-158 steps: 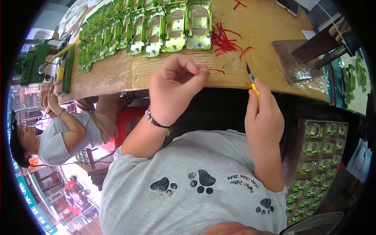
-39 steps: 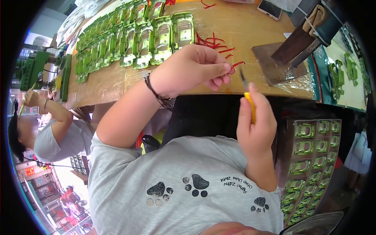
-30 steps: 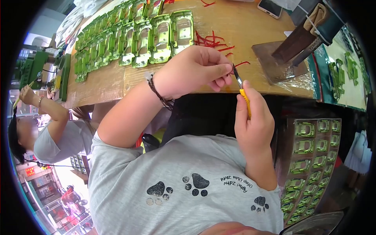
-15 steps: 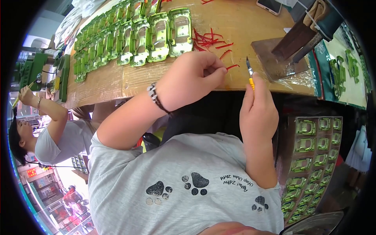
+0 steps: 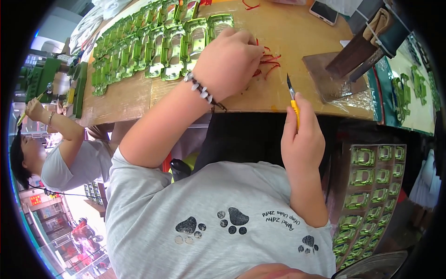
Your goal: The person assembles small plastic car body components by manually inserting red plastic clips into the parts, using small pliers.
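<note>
My left hand (image 5: pixel 228 65) is over the pile of thin red strips (image 5: pixel 269 59) on the table, its fingers curled inward. Whatever may be between those fingertips is hidden behind the hand. The green shiny plastic frames (image 5: pixel 197 39) stand in rows right beside it, and the hand partly covers the nearest one. In my right hand (image 5: pixel 304 139) is a craft knife (image 5: pixel 296 111) with a yellow grip. Its dark pointed blade angles up and away over the table's front edge, apart from the strips.
A metal stand on a flat base plate (image 5: pixel 320 69) rises at the right of the table (image 5: pixel 186 102). A phone (image 5: pixel 324 11) lies at the far edge. More green frames sit on a board (image 5: pixel 367 186) at lower right. Another person (image 5: pixel 69 158) works at the left beside a green machine (image 5: pixel 42 81).
My left hand has moved away from me, from the table's front edge to the strip pile; the red strip at its fingertips no longer shows. The knife has tilted slightly and shifted a little left.
</note>
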The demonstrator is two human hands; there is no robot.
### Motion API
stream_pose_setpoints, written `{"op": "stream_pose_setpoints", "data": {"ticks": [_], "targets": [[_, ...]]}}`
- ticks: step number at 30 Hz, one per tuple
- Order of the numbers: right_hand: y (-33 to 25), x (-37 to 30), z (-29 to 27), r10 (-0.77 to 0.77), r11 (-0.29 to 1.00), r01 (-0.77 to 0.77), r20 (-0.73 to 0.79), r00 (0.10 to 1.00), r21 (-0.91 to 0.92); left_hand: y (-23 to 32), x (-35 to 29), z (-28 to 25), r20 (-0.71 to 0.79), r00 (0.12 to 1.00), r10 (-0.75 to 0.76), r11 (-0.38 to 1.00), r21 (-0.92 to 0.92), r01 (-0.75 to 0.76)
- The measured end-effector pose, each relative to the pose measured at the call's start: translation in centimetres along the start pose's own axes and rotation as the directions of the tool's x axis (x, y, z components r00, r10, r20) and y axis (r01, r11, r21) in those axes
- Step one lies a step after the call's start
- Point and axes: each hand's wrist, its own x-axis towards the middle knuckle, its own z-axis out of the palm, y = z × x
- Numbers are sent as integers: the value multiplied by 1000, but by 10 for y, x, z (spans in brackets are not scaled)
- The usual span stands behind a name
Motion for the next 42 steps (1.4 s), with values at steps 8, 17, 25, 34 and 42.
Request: {"op": "stream_pose_setpoints", "data": {"ticks": [8,17,25,34,42], "targets": [[2,2,0,-11,997,10,1,1000,74,-54,91,0,-206,976,72,996,65,-60],[7,3,4,-47,994,47,-5,999,97,-115,107,56,175,979,-101,980,185,68],[10,3,5,-83,988,86,-28,996,131,-95,109,34,441,832,-337,940,107,324],[14,-2,6,-49,985,57,-51,997,164,-1,45,-27,-1,980,-199,881,-439,178],[11,-3,8,-40,993,45,-50,998,105,-1,17,3,-17,993,-115,916,-387,100]]}}
